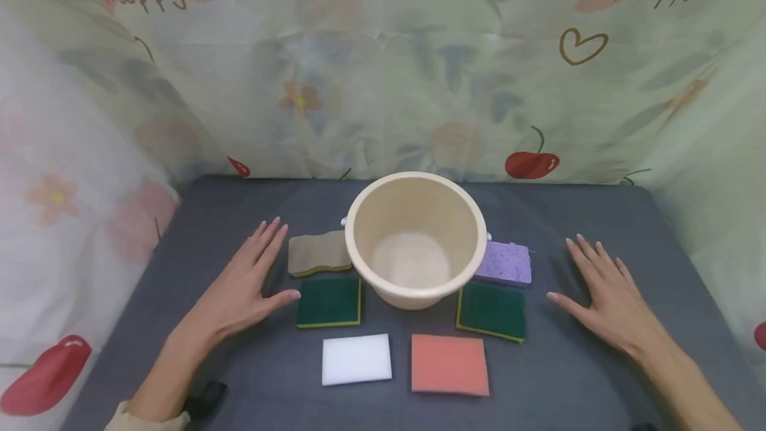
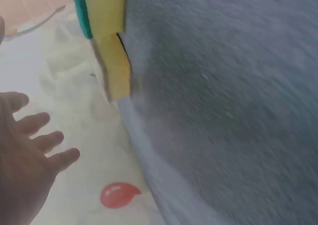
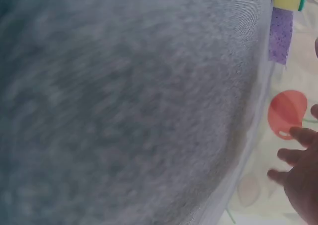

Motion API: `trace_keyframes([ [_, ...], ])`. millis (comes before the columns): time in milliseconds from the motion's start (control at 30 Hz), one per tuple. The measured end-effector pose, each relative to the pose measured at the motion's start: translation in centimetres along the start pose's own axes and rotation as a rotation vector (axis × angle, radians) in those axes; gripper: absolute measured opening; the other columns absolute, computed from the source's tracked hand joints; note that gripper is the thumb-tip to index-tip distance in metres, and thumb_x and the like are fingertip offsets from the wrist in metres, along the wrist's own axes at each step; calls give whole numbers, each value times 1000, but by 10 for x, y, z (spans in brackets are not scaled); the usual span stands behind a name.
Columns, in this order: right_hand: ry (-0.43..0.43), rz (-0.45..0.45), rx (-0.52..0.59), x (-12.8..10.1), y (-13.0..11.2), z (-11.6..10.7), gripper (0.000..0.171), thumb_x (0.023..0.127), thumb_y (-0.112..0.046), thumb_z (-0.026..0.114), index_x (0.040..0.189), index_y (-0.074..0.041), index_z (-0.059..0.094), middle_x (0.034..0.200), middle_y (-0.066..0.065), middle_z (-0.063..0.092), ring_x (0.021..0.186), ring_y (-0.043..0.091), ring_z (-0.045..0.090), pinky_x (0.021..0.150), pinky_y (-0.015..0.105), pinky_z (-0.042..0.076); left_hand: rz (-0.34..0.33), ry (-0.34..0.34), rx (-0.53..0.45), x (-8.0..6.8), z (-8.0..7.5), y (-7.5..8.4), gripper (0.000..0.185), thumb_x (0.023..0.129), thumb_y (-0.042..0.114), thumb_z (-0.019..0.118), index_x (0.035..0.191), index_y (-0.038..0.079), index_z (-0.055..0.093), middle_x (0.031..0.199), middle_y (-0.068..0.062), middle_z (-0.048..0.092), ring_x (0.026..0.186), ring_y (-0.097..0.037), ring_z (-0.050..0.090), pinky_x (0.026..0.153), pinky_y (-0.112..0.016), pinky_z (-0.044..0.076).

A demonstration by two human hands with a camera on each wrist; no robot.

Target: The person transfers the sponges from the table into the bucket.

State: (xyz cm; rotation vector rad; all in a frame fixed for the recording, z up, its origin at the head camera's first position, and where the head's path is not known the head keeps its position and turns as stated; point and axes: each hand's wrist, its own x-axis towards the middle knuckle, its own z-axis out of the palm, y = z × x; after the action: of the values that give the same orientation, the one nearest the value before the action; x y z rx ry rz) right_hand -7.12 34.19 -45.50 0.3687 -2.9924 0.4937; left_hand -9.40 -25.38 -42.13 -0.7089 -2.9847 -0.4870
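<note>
My left hand (image 1: 242, 288) has its fingers straight and spread beside a grey-brown sponge (image 1: 319, 253) and a dark green scouring sponge (image 1: 328, 302), its thumb tip near the green one. Over on the right, my right hand (image 1: 607, 298) is spread too, apart from the purple sponge (image 1: 505, 263) and a second dark green scouring sponge (image 1: 492, 311). Neither hand holds anything. Between them stands a cream bucket (image 1: 417, 248), upright, with nothing visible inside. A white sponge (image 1: 356, 359) and a coral-pink sponge (image 1: 449, 364) lie in front of it.
A dark grey cloth covers the table (image 1: 556, 378). Patterned curtains (image 1: 383, 72) hang behind it and at both sides. Small white knobs sit on the bucket's two sides. By the left wrist is a black strapped object (image 1: 206, 400).
</note>
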Motion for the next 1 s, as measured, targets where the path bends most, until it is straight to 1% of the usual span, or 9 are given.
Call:
trace_keyframes([
  [67,3,-7,22,3,-3,0,99,85,-50,73,160,-16,19,161,19,24,146,45,17,116,65,9,5,6,-16,4,-1,4,108,83,60,71,161,21,7,167,-6,6,151,-34,8,113,-63,23],
  [167,0,-14,68,8,-8,0,97,84,-47,77,160,-17,23,159,18,29,145,44,22,111,69,19,-14,3,-63,10,-1,11,109,81,57,75,161,27,8,167,-1,7,151,-31,10,109,-66,29],
  [233,-9,-5,85,10,-11,-1,98,83,-47,78,160,-19,23,158,17,30,143,43,25,108,70,24,-17,4,-94,14,-2,15,108,81,55,77,161,29,10,166,2,8,151,-30,14,108,-65,32],
  [333,-20,-3,105,14,-14,-2,98,82,-45,79,159,-19,24,156,19,33,138,44,31,103,71,30,0,11,-125,20,-3,21,107,80,54,78,161,31,11,166,4,11,148,-31,21,107,-64,35],
  [567,-37,-19,149,23,-20,-1,96,81,-44,81,158,-17,29,151,22,37,134,45,37,97,71,36,36,20,-195,33,-2,33,108,77,54,81,160,33,15,164,4,18,145,-29,29,105,-63,38],
  [733,-71,-6,194,28,-24,1,96,81,-47,80,158,-20,30,151,22,38,134,46,37,97,72,36,70,42,-263,41,-2,40,111,75,49,85,159,37,15,162,4,22,145,-26,30,105,-61,39],
  [800,-87,6,209,30,-26,2,96,81,-49,80,158,-21,30,152,21,38,134,45,38,97,72,37,86,52,-291,44,-2,43,111,74,46,86,159,36,15,162,4,23,145,-25,30,105,-60,39],
  [900,-99,9,230,33,-27,3,95,81,-50,79,157,-20,31,151,20,39,134,44,39,96,71,39,103,60,-326,48,-3,47,109,75,46,86,159,34,18,161,4,25,144,-24,31,105,-59,40],
  [1000,-96,-12,245,37,-28,6,93,81,-50,79,156,-18,33,150,18,41,132,41,42,95,67,43,125,66,-361,52,-2,50,105,77,48,84,159,34,20,160,4,27,144,-22,32,106,-59,39],
])
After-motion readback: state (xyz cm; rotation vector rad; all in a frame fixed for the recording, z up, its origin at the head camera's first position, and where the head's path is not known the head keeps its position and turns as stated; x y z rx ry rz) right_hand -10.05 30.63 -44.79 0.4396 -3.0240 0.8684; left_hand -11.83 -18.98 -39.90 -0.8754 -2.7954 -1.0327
